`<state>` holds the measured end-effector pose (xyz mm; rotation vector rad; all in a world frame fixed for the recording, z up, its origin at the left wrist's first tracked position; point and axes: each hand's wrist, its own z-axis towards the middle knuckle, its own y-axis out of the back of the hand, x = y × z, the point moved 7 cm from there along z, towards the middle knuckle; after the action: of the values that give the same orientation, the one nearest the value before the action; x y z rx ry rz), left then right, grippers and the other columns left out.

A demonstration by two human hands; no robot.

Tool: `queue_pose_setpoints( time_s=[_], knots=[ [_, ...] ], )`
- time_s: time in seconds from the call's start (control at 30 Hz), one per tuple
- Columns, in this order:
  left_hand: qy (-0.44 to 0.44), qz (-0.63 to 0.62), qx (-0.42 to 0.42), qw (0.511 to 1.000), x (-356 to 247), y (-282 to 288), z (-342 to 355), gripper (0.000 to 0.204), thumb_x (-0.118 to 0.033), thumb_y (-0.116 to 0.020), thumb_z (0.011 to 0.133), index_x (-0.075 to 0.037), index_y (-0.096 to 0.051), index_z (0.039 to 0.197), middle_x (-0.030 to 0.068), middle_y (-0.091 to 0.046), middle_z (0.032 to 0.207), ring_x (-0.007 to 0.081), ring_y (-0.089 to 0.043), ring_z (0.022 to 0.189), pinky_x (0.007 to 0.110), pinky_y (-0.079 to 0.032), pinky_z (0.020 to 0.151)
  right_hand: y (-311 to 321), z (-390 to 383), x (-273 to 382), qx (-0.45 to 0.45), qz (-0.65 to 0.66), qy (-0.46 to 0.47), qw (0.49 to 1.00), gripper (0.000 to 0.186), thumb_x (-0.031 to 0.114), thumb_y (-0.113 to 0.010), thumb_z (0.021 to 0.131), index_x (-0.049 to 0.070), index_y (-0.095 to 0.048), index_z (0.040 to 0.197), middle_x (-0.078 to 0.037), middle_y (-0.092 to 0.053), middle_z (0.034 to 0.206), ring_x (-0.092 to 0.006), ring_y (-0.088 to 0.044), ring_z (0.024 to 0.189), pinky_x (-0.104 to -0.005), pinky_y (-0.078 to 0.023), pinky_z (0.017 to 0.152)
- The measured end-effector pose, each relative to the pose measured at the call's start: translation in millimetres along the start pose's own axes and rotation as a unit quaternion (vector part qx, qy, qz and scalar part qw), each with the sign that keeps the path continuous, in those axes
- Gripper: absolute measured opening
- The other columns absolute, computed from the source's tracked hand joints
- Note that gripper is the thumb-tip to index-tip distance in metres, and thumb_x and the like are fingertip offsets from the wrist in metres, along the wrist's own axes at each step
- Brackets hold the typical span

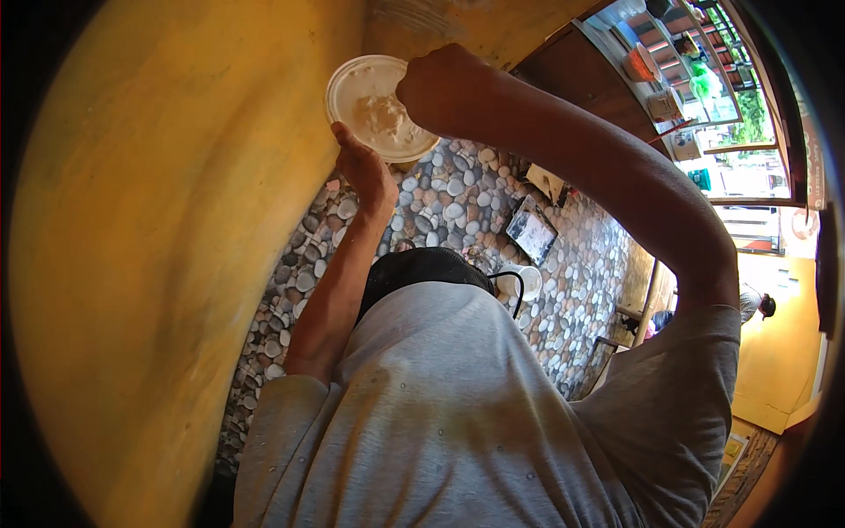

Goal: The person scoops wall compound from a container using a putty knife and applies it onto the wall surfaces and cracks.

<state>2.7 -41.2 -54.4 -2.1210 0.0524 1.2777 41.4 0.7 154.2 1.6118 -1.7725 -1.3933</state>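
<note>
Container (334, 86) of pale paste between two hands

Round, white and open-topped, it sits up between the person's hands, tipped so that its inside shows. Thick, cream-coloured paste (380, 117) lies inside, lumpy toward the middle and smeared around it.

The left hand (362, 165) is clamped on the near edge, the thumb up at the rim and the other fingers mostly hidden. The right hand (447, 92) is apart from the left, across the container, curled into a fist at the right-hand rim. Its fingers face away, so I cannot tell whether it grips anything.

Left of both hands rises a yellow wall (167, 229). Under them spreads a floor (458, 198) with a pebble pattern. Below the right hand and off to its right lies a dark tray (532, 231) with a whitish surface; nearer the body, below the hands, stands a white bucket (521, 282). Well to the right of the right hand, beyond a brown panel (576, 79), are an orange-red tub (641, 64) and a bright green item (704, 81). Farther off, past the right elbow, another person (753, 304) is partly visible.
</note>
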Motion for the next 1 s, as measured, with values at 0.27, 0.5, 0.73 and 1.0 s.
queue_pose_setpoints(
  time_s=[0.27,0.5,0.73,1.0],
  knots=[
    [0.023,0.012,0.004,1.0,-2,1,-5,0.068,-0.062,-0.035,0.089,-0.001,-0.05,0.115,0.0087,-0.059,0.089,0.0158,-0.055,0.06,0.027,-0.038,0.039,25,-15,-4,-0.011,-0.031,0.065,0.997,0.021,0.008,-0.062,0.072,0.007,-0.068,0.093,-0.013,-0.067,0.087,-0.0289,-0.066,0.083,-0.0374,-0.054,0.069],
    [0.059,-0.069,0.024,0.996,-33,-13,-28,0.067,-0.051,-0.035,0.095,0.007,-0.041,0.128,0.0156,-0.051,0.123,0.0231,-0.055,0.105,0.033,-0.048,0.084,25,-10,-27,-0.015,-0.022,-0.008,1.0,0.015,0.017,-0.061,0.074,0.008,-0.07,0.079,-0.012,-0.067,0.079,-0.0278,-0.066,0.073,-0.0398,-0.051,0.06],
    [0.073,-0.057,0.02,0.996,-41,-14,-35,0.07,-0.055,-0.033,0.094,0.003,-0.037,0.131,0.0171,-0.046,0.128,0.0272,-0.052,0.111,0.04,-0.047,0.09,26,-14,-25,-0.06,-0.052,-0.037,0.996,0.014,0.017,-0.06,0.074,0.009,-0.07,0.078,-0.011,-0.068,0.078,-0.0261,-0.066,0.072,-0.0392,-0.05,0.058],
    [0.073,-0.081,0.023,0.994,-39,-15,-32,0.068,-0.053,-0.035,0.094,0.003,-0.038,0.131,0.0171,-0.047,0.127,0.0274,-0.052,0.111,0.04,-0.049,0.087,36,-16,-23,-0.116,-0.087,-0.04,0.989,0.014,0.017,-0.058,0.075,0.01,-0.07,0.077,-0.01,-0.068,0.08,-0.0256,-0.066,0.071,-0.0377,-0.049,0.056]
  ],
)
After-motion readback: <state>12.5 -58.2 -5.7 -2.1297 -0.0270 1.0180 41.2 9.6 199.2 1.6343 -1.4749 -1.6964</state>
